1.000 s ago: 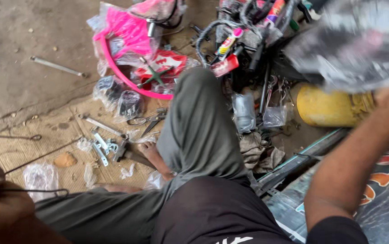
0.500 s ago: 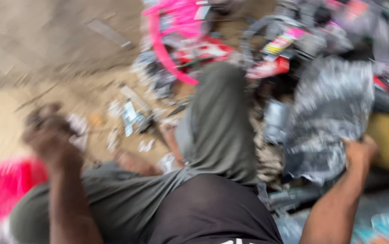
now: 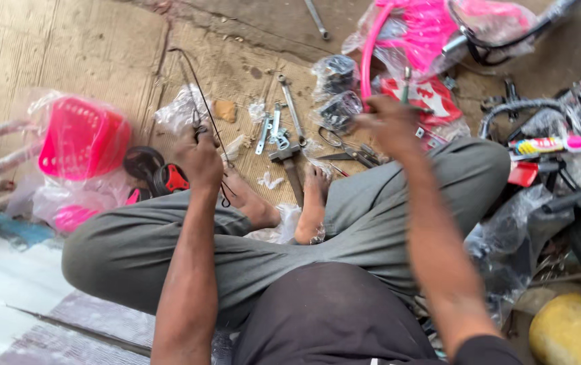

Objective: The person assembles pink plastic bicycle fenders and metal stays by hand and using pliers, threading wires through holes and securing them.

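Bare concrete floor (image 3: 67, 47) strewn with bagged bicycle parts. Crossed legs in grey trousers (image 3: 371, 216) across the middle. Pink plastic basket (image 3: 81, 138) in its wrapper at left, spanners (image 3: 273, 128) ahead of the feet. Left hand (image 3: 199, 159) fisted around thin black cables (image 3: 199, 94). Right hand (image 3: 388, 122) raised, pinching a slim tool (image 3: 407, 82); exact grip blurred.

The person wears a black short-sleeved shirt (image 3: 331, 318) with a small white mark at its lower hem, and grey-green trousers (image 3: 371, 216). Both forearms are bare. The feet (image 3: 314, 203), at twelve o'clock of the shirt, are bare too.
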